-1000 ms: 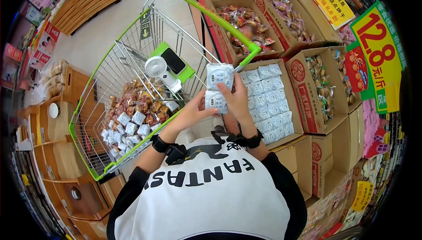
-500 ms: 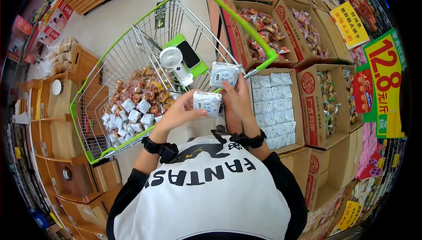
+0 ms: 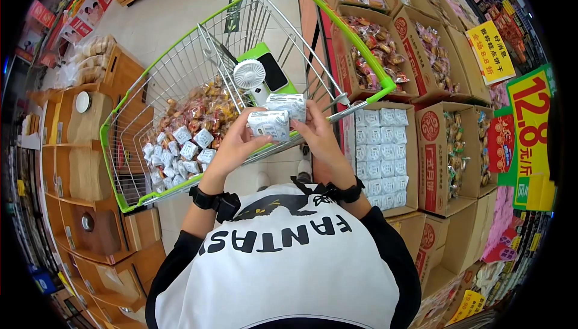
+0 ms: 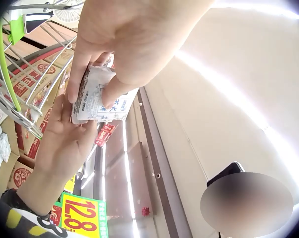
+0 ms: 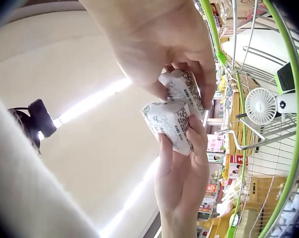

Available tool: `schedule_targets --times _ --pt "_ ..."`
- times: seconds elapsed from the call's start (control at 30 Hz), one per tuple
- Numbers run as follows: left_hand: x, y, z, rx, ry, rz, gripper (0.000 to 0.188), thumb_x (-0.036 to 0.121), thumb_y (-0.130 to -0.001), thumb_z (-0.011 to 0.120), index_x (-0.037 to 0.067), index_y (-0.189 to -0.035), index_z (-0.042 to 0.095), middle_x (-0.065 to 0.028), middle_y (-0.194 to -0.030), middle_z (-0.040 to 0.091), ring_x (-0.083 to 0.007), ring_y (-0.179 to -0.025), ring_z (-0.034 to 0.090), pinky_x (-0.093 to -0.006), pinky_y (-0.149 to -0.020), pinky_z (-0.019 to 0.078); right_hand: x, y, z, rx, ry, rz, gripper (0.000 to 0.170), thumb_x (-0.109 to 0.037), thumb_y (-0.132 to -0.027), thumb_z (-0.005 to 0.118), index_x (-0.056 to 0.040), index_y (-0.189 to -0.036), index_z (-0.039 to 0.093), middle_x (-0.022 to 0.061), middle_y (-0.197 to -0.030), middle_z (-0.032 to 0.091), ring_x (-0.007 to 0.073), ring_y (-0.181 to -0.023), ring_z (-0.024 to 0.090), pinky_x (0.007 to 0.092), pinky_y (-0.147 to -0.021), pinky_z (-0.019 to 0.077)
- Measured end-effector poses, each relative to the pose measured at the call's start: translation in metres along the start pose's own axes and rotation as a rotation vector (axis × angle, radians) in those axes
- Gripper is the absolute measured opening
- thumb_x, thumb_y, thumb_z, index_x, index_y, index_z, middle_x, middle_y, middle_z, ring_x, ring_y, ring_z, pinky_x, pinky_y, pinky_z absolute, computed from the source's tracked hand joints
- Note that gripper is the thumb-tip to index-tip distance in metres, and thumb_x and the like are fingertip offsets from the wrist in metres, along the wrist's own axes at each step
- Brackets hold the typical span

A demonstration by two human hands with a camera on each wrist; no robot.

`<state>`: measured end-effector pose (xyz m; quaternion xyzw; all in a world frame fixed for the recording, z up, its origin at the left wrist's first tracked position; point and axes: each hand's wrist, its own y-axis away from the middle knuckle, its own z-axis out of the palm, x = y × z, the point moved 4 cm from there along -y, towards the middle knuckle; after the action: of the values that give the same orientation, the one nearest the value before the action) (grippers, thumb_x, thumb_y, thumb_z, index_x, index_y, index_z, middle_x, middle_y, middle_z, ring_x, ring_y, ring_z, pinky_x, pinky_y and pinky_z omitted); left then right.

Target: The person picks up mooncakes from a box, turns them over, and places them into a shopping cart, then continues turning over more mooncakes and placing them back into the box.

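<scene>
Two white square wrapped packets are held close together over the cart's near edge. In the head view my left hand [image 3: 233,148] grips the nearer packet [image 3: 269,125], thumb on its near side. My right hand [image 3: 322,139] pinches the other packet [image 3: 286,106], which sits slightly farther off and partly behind the first. The right wrist view shows the left hand's packet [image 5: 168,124] overlapping the right hand's packet [image 5: 183,89]. From the left wrist, the left hand [image 4: 134,39] curls round its packet [image 4: 97,94], with the right hand [image 4: 65,144] below.
The green-edged cart [image 3: 114,175] holds many wrapped items, some white, plus a white fan [image 3: 249,74] and a phone [image 3: 273,71] near its handle. At the right, a carton [image 3: 411,166] contains rows of white packets; other cartons surround it. Wooden shelves [image 3: 84,172] stand at the left.
The two packets, one above the other and then apart, now overlap. Both hands have moved left and closer together, while the cart and cartons have shifted in the head view.
</scene>
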<state>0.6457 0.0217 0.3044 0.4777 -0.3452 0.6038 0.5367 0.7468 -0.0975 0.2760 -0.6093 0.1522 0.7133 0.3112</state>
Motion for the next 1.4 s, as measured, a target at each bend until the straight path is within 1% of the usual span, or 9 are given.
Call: schedule_targets --times 0.23,0.33,0.4,0.67,0.83,0.9,1.0,1.13,1.4 --pt "-0.002 0.005 -0.013 0.033 -0.023 0.049 0.057 -0.004 -0.075 0.054 0.004 -0.124 0.025 -0.0107 -0.12 0.034 -0.016 -0.104 0.044 -0.0287 -0.085 0.0404 -0.008 -0.004 0.013 -0.09 -0.016 0.06 0.036 -0.013 -0.083 0.05 0.0005 -0.113 0.035 0.0108 -0.1 0.052 0.0153 -0.094 0.051 0.0282 -0.081 0.0396" --pt "-0.005 0.011 -0.016 0.073 0.048 0.024 0.065 -0.003 -0.075 0.055 0.005 -0.128 0.019 -0.0105 -0.121 0.034 -0.0166 -0.106 0.042 -0.0289 -0.087 0.0389 -0.008 -0.005 0.02 -0.182 0.13 0.071 0.045 -0.016 -0.079 0.057 0.0004 -0.114 0.034 0.012 -0.101 0.051 0.017 -0.096 0.05 0.0293 -0.083 0.0391" --pt "-0.006 0.014 -0.021 0.072 0.036 0.057 0.066 -0.003 -0.075 0.055 0.005 -0.129 0.018 -0.0104 -0.121 0.034 -0.0169 -0.107 0.042 -0.029 -0.088 0.0383 -0.01 -0.006 0.027 -0.191 0.247 -0.037 0.054 -0.019 -0.072 0.065 0.0004 -0.112 0.035 0.0133 -0.1 0.052 0.018 -0.096 0.051 0.0299 -0.084 0.0392" --pt "-0.005 0.048 -0.048 0.208 -0.029 0.182 0.073 -0.002 -0.07 0.061 0.005 -0.129 0.019 -0.0092 -0.123 0.031 -0.018 -0.111 0.037 -0.0319 -0.092 0.0321 -0.005 -0.018 0.063 -0.363 0.301 0.039 0.056 -0.02 -0.067 0.069 0.0004 -0.109 0.037 0.0122 -0.096 0.053 0.0181 -0.089 0.052 0.0289 -0.078 0.0412" --pt "-0.003 0.079 -0.07 0.361 -0.029 0.156 0.069 0.003 -0.071 0.062 0.004 -0.128 0.023 -0.01 -0.12 0.037 -0.0174 -0.11 0.038 -0.0318 -0.092 0.0311 0.009 -0.028 0.1 -0.405 0.322 -0.054 0.055 -0.022 -0.066 0.069 0.001 -0.108 0.041 0.0113 -0.093 0.053 0.0174 -0.085 0.052 0.0285 -0.074 0.042" --pt "-0.01 0.093 -0.083 0.481 -0.028 0.074 0.063 0.005 -0.073 0.062 0.003 -0.125 0.028 -0.0098 -0.115 0.042 -0.0162 -0.104 0.043 -0.0296 -0.088 0.0355 0.02 -0.03 0.115 -0.432 0.314 0.182 0.053 -0.01 -0.07 0.066 0.0024 -0.113 0.038 0.0107 -0.107 0.049 0.0156 -0.099 0.047 0.0264 -0.081 0.0401" --pt "-0.014 0.112 -0.098 0.596 -0.041 0.063 0.056 0.008 -0.075 0.06 0.001 -0.123 0.032 -0.0093 -0.108 0.048 -0.0143 -0.097 0.048 -0.0264 -0.081 0.04 0.043 -0.036 0.137 -0.421 0.18 0.142 0.051 -0.015 -0.068 0.069 0.0024 -0.109 0.044 0.0099 -0.099 0.049 0.0139 -0.088 0.05 0.0256 -0.07 0.0436" --pt "-0.029 0.136 -0.12 0.715 -0.025 0.038 0.049 0.014 -0.079 0.057 -0.001 -0.12 0.036 -0.0067 -0.105 0.051 -0.012 -0.095 0.048 -0.0256 -0.082 0.0384 0.066 -0.035 0.173 -0.481 0.088 0.26 0.058 -0.014 -0.071 0.067 0.0033 -0.115 0.034 0.0125 -0.099 0.05 0.0133 -0.085 0.051 0.0248 -0.068 0.0445" --pt "-0.062 0.181 -0.152 0.916 0.143 -0.111 0.037 0.018 -0.081 0.053 0.001 -0.112 0.043 -0.0052 -0.099 0.053 -0.0102 -0.088 0.051 -0.0241 -0.075 0.0411 0.128 -0.027 0.216 -0.636 0.362 0.371 0.061 -0.021 -0.073 0.066 0.0012 -0.117 0.031 0.0109 -0.095 0.052 0.0149 -0.081 0.051 0.0265 -0.068 0.0435"
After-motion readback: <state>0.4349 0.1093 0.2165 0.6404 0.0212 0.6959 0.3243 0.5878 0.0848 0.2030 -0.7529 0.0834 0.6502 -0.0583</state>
